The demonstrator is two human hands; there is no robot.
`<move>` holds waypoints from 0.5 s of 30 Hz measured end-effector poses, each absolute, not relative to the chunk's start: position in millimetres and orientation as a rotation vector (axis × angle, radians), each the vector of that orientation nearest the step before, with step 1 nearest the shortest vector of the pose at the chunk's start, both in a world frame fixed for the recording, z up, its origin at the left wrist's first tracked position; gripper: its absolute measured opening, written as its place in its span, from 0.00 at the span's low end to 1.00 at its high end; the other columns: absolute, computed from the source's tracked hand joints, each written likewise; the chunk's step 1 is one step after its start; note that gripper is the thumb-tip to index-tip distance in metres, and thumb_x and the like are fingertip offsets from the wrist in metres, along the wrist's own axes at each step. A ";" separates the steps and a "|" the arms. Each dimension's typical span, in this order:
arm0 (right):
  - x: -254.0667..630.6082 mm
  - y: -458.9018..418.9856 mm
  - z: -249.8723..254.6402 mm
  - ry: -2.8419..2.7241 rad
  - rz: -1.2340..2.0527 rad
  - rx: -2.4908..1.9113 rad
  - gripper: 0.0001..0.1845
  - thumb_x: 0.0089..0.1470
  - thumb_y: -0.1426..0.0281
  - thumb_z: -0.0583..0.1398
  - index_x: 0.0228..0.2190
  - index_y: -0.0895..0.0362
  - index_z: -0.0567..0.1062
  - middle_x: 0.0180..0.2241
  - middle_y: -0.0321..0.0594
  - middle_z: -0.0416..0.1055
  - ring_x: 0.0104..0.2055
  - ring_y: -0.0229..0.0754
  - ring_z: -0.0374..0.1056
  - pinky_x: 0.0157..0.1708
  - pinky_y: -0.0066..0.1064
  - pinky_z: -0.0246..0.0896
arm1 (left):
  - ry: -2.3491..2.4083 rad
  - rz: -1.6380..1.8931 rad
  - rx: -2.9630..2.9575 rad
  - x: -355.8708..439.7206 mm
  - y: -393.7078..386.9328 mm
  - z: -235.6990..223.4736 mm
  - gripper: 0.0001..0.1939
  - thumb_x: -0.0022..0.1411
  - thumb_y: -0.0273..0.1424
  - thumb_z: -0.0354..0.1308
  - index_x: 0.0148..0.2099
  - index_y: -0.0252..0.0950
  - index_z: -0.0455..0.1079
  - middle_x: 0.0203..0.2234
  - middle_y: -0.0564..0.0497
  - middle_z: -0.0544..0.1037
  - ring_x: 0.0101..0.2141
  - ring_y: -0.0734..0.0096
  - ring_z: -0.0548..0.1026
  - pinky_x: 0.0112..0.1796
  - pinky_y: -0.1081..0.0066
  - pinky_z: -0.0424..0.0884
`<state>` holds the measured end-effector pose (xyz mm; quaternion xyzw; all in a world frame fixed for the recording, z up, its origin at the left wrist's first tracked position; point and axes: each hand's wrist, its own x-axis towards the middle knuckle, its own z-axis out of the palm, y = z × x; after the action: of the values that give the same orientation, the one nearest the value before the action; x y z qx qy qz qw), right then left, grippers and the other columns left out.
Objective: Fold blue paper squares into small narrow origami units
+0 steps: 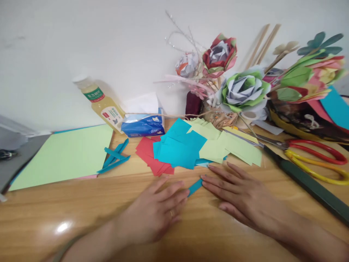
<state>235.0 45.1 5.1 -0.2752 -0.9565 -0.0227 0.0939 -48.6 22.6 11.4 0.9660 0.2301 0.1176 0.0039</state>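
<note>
A narrow folded strip of blue paper [195, 187] lies on the wooden table between my two hands. My left hand [159, 207], a ring on one finger, rests palm down with its fingers stretched toward the strip's near end and touching it. Fingertips of my right hand [242, 194] press on the far end, its fingers spread flat. Parts of the strip's ends are hidden under the fingers. Just beyond are loose blue paper squares [180, 143], red paper squares [154, 156] and light green paper squares [215, 142]. Several folded blue strips [116, 156] lie in a small pile further left.
Light green sheets [68, 153] are stacked at left. A drink bottle [100, 105] leans beside a blue tissue pack [143, 122]. Paper flowers [245, 89] stand at the back right. Red-and-yellow-handled scissors [316, 153] and a dark-handled tool [305, 178] lie at right.
</note>
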 end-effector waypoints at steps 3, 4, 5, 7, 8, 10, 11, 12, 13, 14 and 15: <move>237.3 45.1 6.0 -2.787 0.017 -0.863 0.23 0.59 0.69 0.52 0.56 0.57 0.62 0.56 0.39 0.61 0.61 0.45 0.50 0.57 0.48 0.52 | 0.729 0.363 2.986 -51.9 22.4 17.5 0.15 0.67 0.30 0.47 0.52 0.33 0.68 0.49 0.48 0.73 0.57 0.61 0.61 0.58 0.53 0.52; 237.5 44.3 7.5 -2.754 0.033 -0.867 0.23 0.59 0.70 0.51 0.56 0.58 0.63 0.56 0.40 0.62 0.61 0.45 0.51 0.56 0.47 0.54 | 0.734 0.356 2.975 -52.7 22.5 19.5 0.15 0.66 0.29 0.48 0.52 0.33 0.68 0.49 0.47 0.73 0.57 0.60 0.61 0.57 0.51 0.53; 236.8 42.7 9.7 -2.705 0.037 -0.872 0.23 0.58 0.72 0.51 0.56 0.58 0.62 0.56 0.41 0.63 0.60 0.45 0.53 0.55 0.46 0.56 | 0.736 0.346 2.968 -53.1 22.6 21.3 0.15 0.66 0.29 0.48 0.52 0.33 0.68 0.49 0.47 0.74 0.57 0.59 0.61 0.57 0.50 0.54; 230.4 37.0 15.6 -2.595 0.022 -0.879 0.24 0.58 0.73 0.50 0.57 0.59 0.61 0.55 0.44 0.64 0.59 0.44 0.54 0.53 0.43 0.59 | 0.733 0.349 2.957 -53.3 22.8 23.4 0.15 0.66 0.28 0.48 0.53 0.33 0.67 0.49 0.48 0.73 0.57 0.59 0.61 0.57 0.50 0.54; 224.3 33.2 18.6 -2.555 0.015 -0.884 0.25 0.59 0.73 0.50 0.57 0.59 0.60 0.55 0.45 0.63 0.59 0.44 0.55 0.53 0.42 0.59 | 0.728 0.345 2.951 -53.1 22.9 23.6 0.15 0.66 0.28 0.48 0.53 0.33 0.67 0.50 0.49 0.73 0.57 0.59 0.61 0.57 0.50 0.54; 207.9 24.9 22.3 -2.608 0.044 -0.849 0.25 0.59 0.70 0.52 0.57 0.62 0.59 0.57 0.48 0.60 0.60 0.45 0.53 0.54 0.41 0.58 | 0.718 0.342 2.934 -52.5 22.7 22.0 0.15 0.66 0.29 0.48 0.53 0.33 0.66 0.51 0.50 0.72 0.58 0.58 0.59 0.57 0.50 0.53; 199.1 21.2 22.4 -2.679 0.081 -0.820 0.27 0.58 0.67 0.53 0.57 0.64 0.59 0.58 0.50 0.58 0.61 0.46 0.52 0.55 0.42 0.56 | 0.727 0.351 2.921 -52.3 22.4 20.2 0.15 0.67 0.29 0.48 0.53 0.34 0.66 0.51 0.51 0.72 0.58 0.58 0.58 0.58 0.50 0.52; 191.1 18.2 21.1 -2.748 0.123 -0.803 0.30 0.58 0.63 0.55 0.57 0.66 0.59 0.58 0.52 0.56 0.61 0.47 0.51 0.55 0.42 0.56 | 0.741 0.372 2.909 -52.4 21.9 17.9 0.15 0.67 0.30 0.48 0.53 0.34 0.67 0.51 0.51 0.72 0.59 0.59 0.58 0.58 0.51 0.50; 184.6 16.3 18.8 -2.778 0.162 -0.796 0.33 0.57 0.59 0.55 0.57 0.66 0.59 0.58 0.52 0.56 0.61 0.48 0.51 0.55 0.43 0.56 | 0.759 0.389 2.902 -52.8 21.1 15.3 0.15 0.67 0.30 0.48 0.53 0.34 0.66 0.50 0.52 0.72 0.59 0.60 0.58 0.59 0.52 0.47; 180.2 15.3 15.8 -2.785 0.182 -0.804 0.33 0.57 0.58 0.55 0.57 0.65 0.59 0.59 0.51 0.55 0.60 0.47 0.52 0.55 0.44 0.56 | 0.771 0.398 2.902 -53.6 20.2 12.8 0.15 0.67 0.31 0.48 0.53 0.34 0.66 0.50 0.52 0.73 0.59 0.60 0.58 0.60 0.52 0.45; 178.1 15.3 12.7 -2.809 0.185 -0.816 0.31 0.58 0.59 0.54 0.58 0.63 0.58 0.59 0.48 0.55 0.60 0.46 0.52 0.56 0.44 0.55 | 0.781 0.398 2.908 -54.6 19.1 10.7 0.16 0.67 0.32 0.48 0.54 0.33 0.65 0.50 0.52 0.72 0.59 0.61 0.58 0.60 0.53 0.42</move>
<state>178.1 15.3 12.7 -0.2767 -0.9531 0.0629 0.1051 -54.6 19.1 10.7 0.9562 0.2567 0.1308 0.0522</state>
